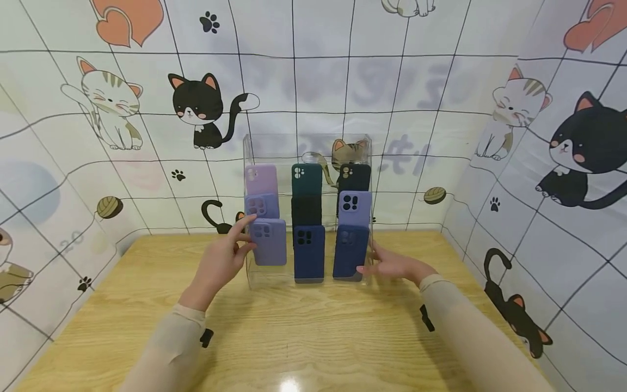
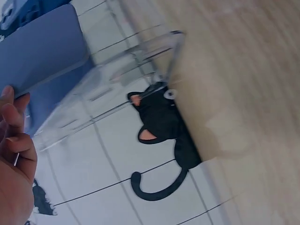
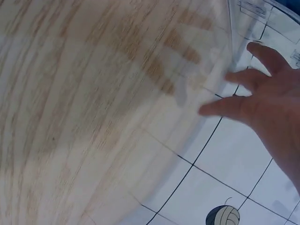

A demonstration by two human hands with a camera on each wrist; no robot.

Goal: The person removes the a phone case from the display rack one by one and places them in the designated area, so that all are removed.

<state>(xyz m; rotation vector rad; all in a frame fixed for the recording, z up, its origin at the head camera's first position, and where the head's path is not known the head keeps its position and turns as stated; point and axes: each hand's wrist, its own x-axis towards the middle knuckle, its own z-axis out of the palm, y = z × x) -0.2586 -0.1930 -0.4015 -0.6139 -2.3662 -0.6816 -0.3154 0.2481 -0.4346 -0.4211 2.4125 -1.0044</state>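
A clear tiered display stand holds three columns of phone cases. At its front left, my left hand pinches a lavender phone case by its left edge; the case's bottom sits higher than those of the other front cases. In the left wrist view, my fingers curl at the edge of that case. My right hand is at the stand's right side, thumb overlapping the lower corner of a navy phone case. Its fingers are spread in the right wrist view, holding nothing.
Behind the lavender case are a blue-purple case and a pink-lilac case. Another navy case stands front centre, below black and dark green ones. The wooden table meets a cloth backdrop with printed cats.
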